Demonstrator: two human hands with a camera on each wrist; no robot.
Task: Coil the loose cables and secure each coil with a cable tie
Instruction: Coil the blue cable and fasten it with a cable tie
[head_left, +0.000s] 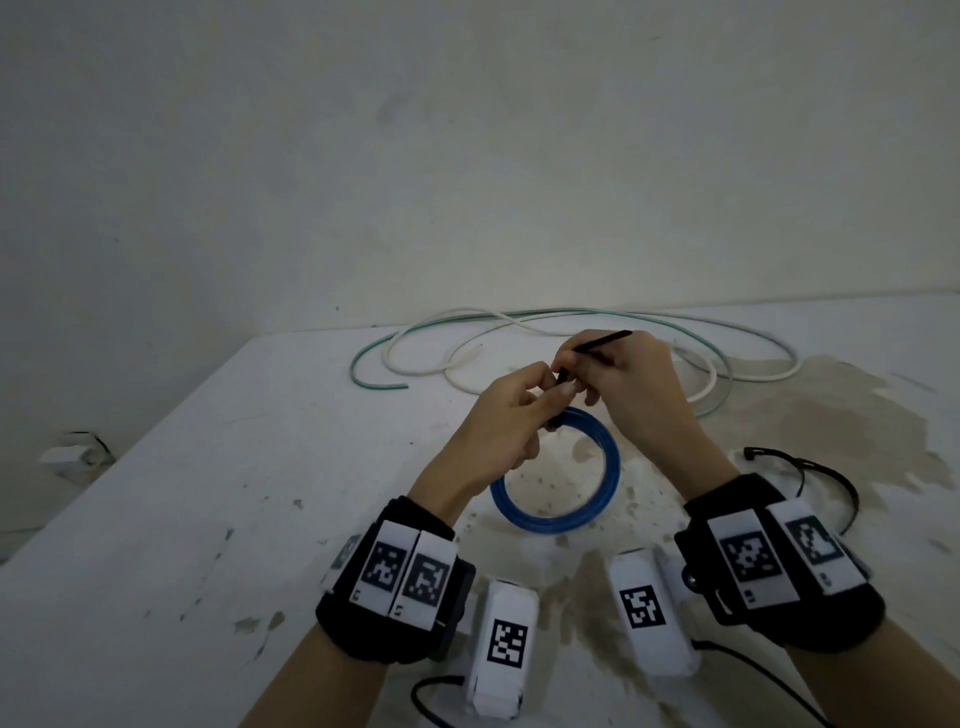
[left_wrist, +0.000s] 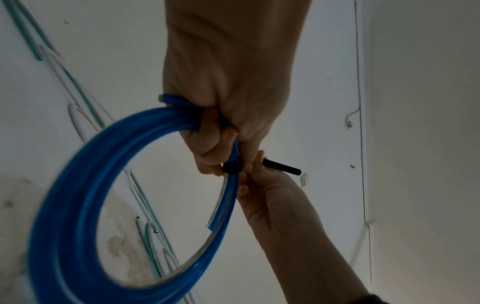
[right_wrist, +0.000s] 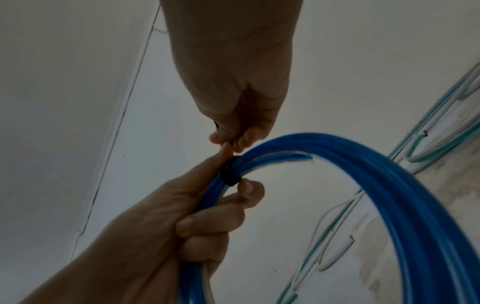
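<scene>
Two loose cables, white (head_left: 470, 387) and green (head_left: 376, 382), sprawl over a stained white worktop (head_left: 182, 493) against a bare wall (head_left: 467, 130). Fingers hide the tie (left_wrist: 231, 167) head in the head view. Left hand (head_left: 506, 421) grips the blue coil (head_left: 558, 514), held above the worktop; right hand (head_left: 621, 382) pinches the black tie's tail.
</scene>
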